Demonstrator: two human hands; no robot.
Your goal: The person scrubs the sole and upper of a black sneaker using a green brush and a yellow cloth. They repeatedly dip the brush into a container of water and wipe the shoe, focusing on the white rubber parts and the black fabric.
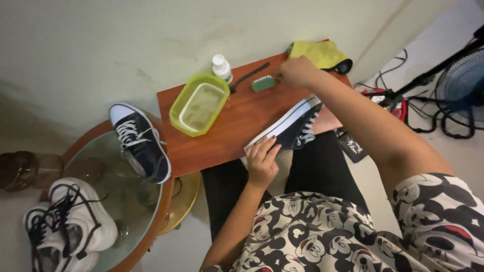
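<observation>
Left hand gripping dark sneaker, long axis running diagonally; your right hand closing fingers beside green brush, touching.

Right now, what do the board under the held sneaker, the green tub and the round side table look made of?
Board: reddish-brown wood or wood laminate, smooth with faint grain streaks. Green tub: translucent plastic, glossy rim, cloudy liquid inside. Round table: glass top, judging by reflections and see-through look, in a brown wooden-looking rim. Sneaker under the left hand: dark fabric, probably canvas, white rubbery sole.
</observation>
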